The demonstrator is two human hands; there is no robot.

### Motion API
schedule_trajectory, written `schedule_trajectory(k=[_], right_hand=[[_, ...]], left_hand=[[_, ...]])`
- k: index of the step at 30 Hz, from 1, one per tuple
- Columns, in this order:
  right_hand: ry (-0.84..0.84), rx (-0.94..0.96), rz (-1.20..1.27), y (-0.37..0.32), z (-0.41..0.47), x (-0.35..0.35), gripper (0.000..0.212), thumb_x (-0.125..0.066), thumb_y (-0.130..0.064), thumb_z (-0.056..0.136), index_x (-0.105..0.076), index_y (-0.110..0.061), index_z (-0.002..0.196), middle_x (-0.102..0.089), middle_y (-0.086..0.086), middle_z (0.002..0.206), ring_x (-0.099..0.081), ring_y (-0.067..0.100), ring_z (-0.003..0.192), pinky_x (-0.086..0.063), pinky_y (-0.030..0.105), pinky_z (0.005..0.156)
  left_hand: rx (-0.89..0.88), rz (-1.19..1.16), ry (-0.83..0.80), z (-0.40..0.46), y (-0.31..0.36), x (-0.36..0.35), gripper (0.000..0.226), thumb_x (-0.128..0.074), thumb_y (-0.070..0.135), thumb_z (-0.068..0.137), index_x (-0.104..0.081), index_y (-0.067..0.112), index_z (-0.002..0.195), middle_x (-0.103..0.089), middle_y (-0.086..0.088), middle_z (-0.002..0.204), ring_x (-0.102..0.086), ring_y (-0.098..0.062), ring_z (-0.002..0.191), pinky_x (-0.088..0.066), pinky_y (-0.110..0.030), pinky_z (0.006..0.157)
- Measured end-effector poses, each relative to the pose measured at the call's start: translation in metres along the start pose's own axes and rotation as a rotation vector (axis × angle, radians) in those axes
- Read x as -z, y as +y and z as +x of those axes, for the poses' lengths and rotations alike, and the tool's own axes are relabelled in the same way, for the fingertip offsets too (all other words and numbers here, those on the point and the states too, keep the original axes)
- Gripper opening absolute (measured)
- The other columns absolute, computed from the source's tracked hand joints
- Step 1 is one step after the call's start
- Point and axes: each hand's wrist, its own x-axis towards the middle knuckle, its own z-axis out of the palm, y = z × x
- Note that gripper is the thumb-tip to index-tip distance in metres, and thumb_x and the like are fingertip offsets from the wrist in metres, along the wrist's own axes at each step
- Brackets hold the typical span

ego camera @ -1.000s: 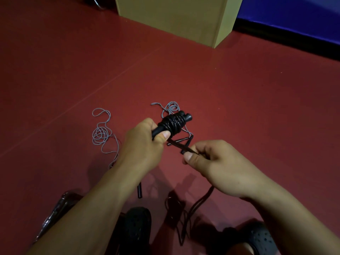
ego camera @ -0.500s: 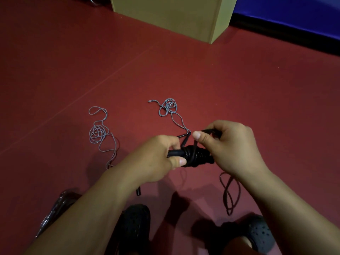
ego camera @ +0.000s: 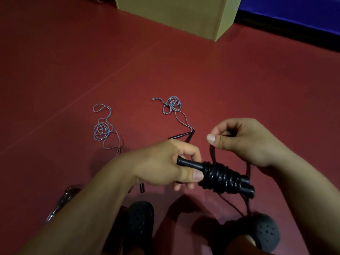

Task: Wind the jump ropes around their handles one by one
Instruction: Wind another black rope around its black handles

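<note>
L hand point(ego camera: 161, 168) is wrapped round the bare end of the paired black plastic handles point(ego camera: 191, 165), thumb pressed vs the glossy black rope coil point(ego camera: 220, 178) already wound on them, held above the red floor point(ego camera: 239, 80). R hand point(ego camera: 244, 140) pinches the loose dark rope tail point(ego camera: 212, 150) just above the coil, fingers curled. Risk: if tension drops, the slick turns could loosen & slide off the free handle ends; the trailing slack near the black clog point(ego camera: 265, 230) may snag. Two thin grey-blue ropes point(ego camera: 101, 127) w/ slim black handles lie unwound on the floor, w/ a tan cardboard box point(ego camera: 176, 13) beyond
</note>
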Motion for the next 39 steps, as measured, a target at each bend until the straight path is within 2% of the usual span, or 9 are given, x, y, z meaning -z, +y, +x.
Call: schedule_trajectory(k=[5, 8, 12, 16, 19, 26, 32, 36, 39], right_hand=[[-0.055, -0.037, 0.162, -0.002, -0.004, 0.008, 0.023, -0.071, -0.032, 0.069, -0.067, -0.012, 0.078, -0.053, 0.006, 0.066, -0.039, 0.014, 0.055, -0.032, 0.024, 0.049], [-0.024, -0.06, 0.267, -0.001, -0.002, 0.002, 0.023, -0.067, -0.027, 0.078, -0.064, -0.005, 0.082, -0.059, 0.006, 0.063, -0.048, 0.016, 0.052, -0.041, 0.024, 0.047], [0.032, 0.078, 0.139, 0.005, -0.003, -0.017, 0.025, -0.059, -0.018, 0.086, -0.056, -0.005, 0.066, -0.056, 0.0, 0.054, -0.047, 0.003, 0.047, -0.038, 0.019, 0.047], [0.031, 0.014, 0.186, 0.004, -0.005, -0.045, 0.028, -0.047, -0.011, 0.092, -0.059, -0.009, 0.066, -0.062, 0.016, 0.064, -0.048, 0.015, 0.05, -0.037, 0.02, 0.044], [0.017, -0.106, 0.242, 0.001, -0.004, -0.056, 0.038, -0.042, -0.023, 0.103, -0.061, -0.01, 0.073, -0.059, 0.004, 0.059, -0.047, 0.014, 0.049, -0.038, 0.023, 0.048], [-0.056, -0.18, 0.28, 0.003, -0.006, -0.064, 0.019, -0.053, -0.029, 0.099, -0.063, -0.014, 0.092, -0.057, -0.004, 0.066, -0.047, 0.01, 0.052, -0.039, 0.026, 0.053], [-0.117, -0.223, 0.303, 0.004, -0.008, -0.059, 0.008, -0.058, -0.019, 0.096, -0.064, -0.016, 0.093, -0.056, -0.004, 0.067, -0.035, 0.009, 0.046, -0.029, 0.022, 0.043], [-0.164, -0.252, 0.326, 0.004, -0.009, -0.053, 0.008, -0.058, -0.015, 0.096, -0.064, -0.012, 0.092, -0.055, -0.002, 0.063, -0.03, 0.01, 0.043, -0.025, 0.021, 0.042], [-0.209, -0.234, 0.306, 0.002, -0.01, -0.049, 0.013, -0.061, -0.02, 0.095, -0.064, -0.012, 0.086, -0.05, -0.002, 0.06, -0.031, 0.009, 0.042, -0.028, 0.021, 0.04]], left_hand=[[-0.144, -0.194, -0.063, -0.004, 0.003, 0.004, 0.007, -0.062, 0.008, 0.093, -0.057, 0.004, 0.09, -0.068, -0.007, 0.074, -0.058, -0.011, 0.056, -0.049, -0.021, 0.059], [-0.216, -0.269, -0.047, -0.001, 0.004, 0.004, 0.007, -0.058, 0.012, 0.093, -0.055, 0.006, 0.093, -0.069, -0.006, 0.077, -0.056, -0.014, 0.057, -0.047, -0.023, 0.06], [-0.262, -0.399, 0.026, 0.004, 0.005, 0.001, 0.012, -0.052, 0.018, 0.094, -0.053, 0.007, 0.097, -0.068, -0.002, 0.078, -0.051, -0.013, 0.06, -0.041, -0.023, 0.061], [-0.284, -0.563, 0.185, 0.01, 0.009, 0.0, 0.025, -0.053, 0.019, 0.09, -0.054, 0.0, 0.107, -0.066, -0.01, 0.078, -0.05, -0.012, 0.057, -0.039, -0.023, 0.056], [-0.238, -0.497, 0.425, 0.016, 0.008, 0.002, 0.021, -0.058, 0.024, 0.091, -0.059, 0.003, 0.095, -0.059, -0.022, 0.082, -0.047, -0.015, 0.056, -0.037, -0.023, 0.051], [-0.06, -0.327, 0.802, 0.023, 0.0, 0.004, 0.009, -0.059, 0.019, 0.097, -0.063, 0.015, 0.089, -0.069, 0.004, 0.068, -0.052, 0.0, 0.047, -0.042, -0.013, 0.048], [0.008, -0.171, 0.982, 0.023, -0.009, 0.009, 0.007, -0.065, 0.027, 0.093, -0.063, 0.021, 0.091, -0.073, 0.006, 0.069, -0.058, -0.003, 0.056, -0.05, -0.027, 0.062], [0.026, -0.045, 1.036, 0.024, -0.015, 0.014, 0.011, -0.067, 0.03, 0.09, -0.06, 0.022, 0.089, -0.074, -0.008, 0.082, -0.065, -0.027, 0.07, -0.053, -0.044, 0.07], [0.023, 0.023, 0.998, 0.024, -0.019, 0.015, 0.011, -0.068, 0.03, 0.09, -0.06, 0.022, 0.089, -0.072, -0.007, 0.079, -0.06, -0.023, 0.063, -0.045, -0.036, 0.06]])
